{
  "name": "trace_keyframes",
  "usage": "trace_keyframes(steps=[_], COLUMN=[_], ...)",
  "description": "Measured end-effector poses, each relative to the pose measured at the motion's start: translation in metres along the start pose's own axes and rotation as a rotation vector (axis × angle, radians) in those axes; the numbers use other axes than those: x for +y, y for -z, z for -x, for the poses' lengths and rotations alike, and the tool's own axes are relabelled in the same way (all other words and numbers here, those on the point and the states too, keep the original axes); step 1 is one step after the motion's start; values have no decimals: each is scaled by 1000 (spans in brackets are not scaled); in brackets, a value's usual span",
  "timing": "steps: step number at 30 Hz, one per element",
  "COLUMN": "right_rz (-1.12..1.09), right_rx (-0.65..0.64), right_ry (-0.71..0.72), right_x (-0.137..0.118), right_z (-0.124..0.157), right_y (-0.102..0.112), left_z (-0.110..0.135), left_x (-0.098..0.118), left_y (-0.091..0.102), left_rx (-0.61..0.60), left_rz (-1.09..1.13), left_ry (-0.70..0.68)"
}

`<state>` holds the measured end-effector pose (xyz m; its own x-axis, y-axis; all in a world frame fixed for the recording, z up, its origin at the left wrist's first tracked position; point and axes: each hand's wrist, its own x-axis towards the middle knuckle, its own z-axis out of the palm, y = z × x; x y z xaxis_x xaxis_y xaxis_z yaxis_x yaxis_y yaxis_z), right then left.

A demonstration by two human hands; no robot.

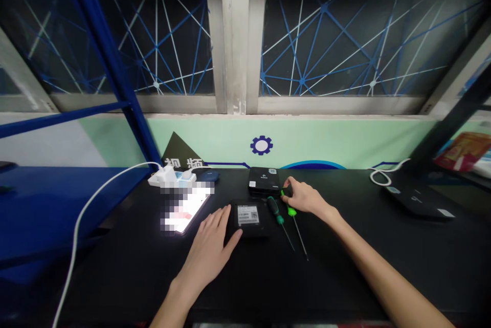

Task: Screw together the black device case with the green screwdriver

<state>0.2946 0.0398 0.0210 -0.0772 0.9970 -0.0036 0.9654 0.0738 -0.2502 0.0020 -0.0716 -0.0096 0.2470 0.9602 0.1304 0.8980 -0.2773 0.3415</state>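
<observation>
A flat black box [247, 218] with a white printed label facing up lies on the black table. My left hand [212, 236] rests flat along its left edge, fingers stretched out and thumb near its lower left corner. My right hand [301, 196] is closed around the handle of a black and bright-green screwdriver [292, 211], whose long shaft lies pointing toward me. Just left of it lies a second screwdriver [275, 210] with a dark green handle, apart from my fingers. Behind the labelled box sits another black box [264, 179] with small stickers on top.
A lit phone [187, 208] lies to the left, its screen blurred. Behind it are a white power strip [155, 180] with plugs and a dark blue mouse [209, 176]. A white cable [76, 225] loops down at left. Another flat black box [418, 202] lies at right.
</observation>
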Motion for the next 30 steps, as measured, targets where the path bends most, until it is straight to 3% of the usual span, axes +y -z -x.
trace_keyframes(steps=[12, 25, 30], right_rz=[7, -21, -115], right_rx=[42, 139, 264], right_ry=[-25, -11, 49], right_x=[-2, 1, -4], right_z=[0, -1, 4], right_y=[1, 3, 9], left_z=[-1, 0, 0], left_x=[0, -4, -2], left_y=[0, -4, -2], left_rx=[-18, 48, 19], left_rz=[-3, 35, 27], left_ry=[3, -33, -13])
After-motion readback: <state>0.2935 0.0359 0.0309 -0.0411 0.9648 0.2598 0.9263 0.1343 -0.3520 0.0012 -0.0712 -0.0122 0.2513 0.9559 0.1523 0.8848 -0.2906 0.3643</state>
